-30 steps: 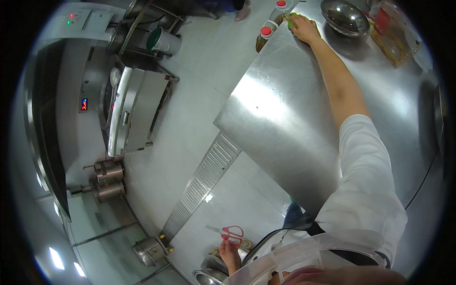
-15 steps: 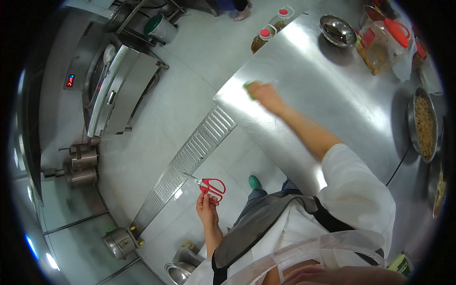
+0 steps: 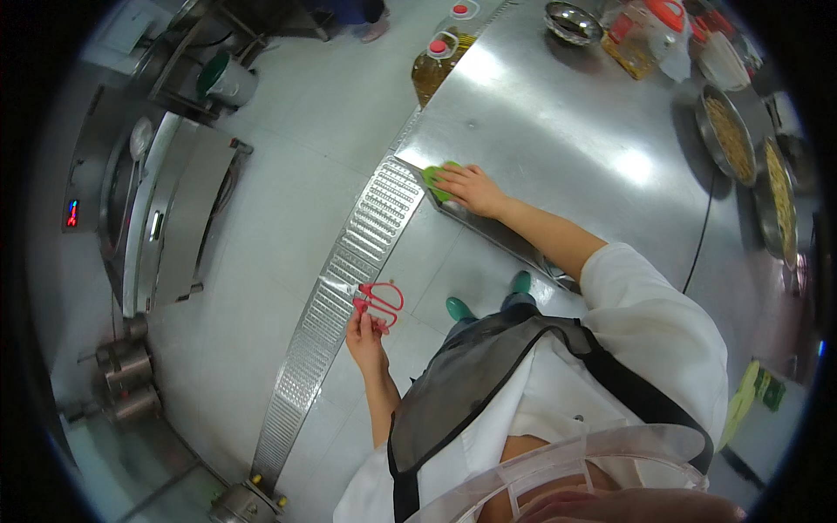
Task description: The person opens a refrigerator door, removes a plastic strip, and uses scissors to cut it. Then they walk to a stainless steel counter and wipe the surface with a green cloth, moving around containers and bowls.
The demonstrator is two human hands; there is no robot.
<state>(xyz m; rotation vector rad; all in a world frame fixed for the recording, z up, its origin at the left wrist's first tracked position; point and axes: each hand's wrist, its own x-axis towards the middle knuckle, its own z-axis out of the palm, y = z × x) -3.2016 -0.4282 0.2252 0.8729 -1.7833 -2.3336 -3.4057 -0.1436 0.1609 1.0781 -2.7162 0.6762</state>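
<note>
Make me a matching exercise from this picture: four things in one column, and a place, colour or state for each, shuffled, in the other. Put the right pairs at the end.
Column one
1. Scissors
2. Cloth
3. Shoes
4. Bottles

Column two
A. Green and being worn
B. With red caps, beside the table
C. Held in the left hand
D. Under the right hand, at the table's corner

Right pairs: 1-C, 2-D, 3-A, 4-B
</note>
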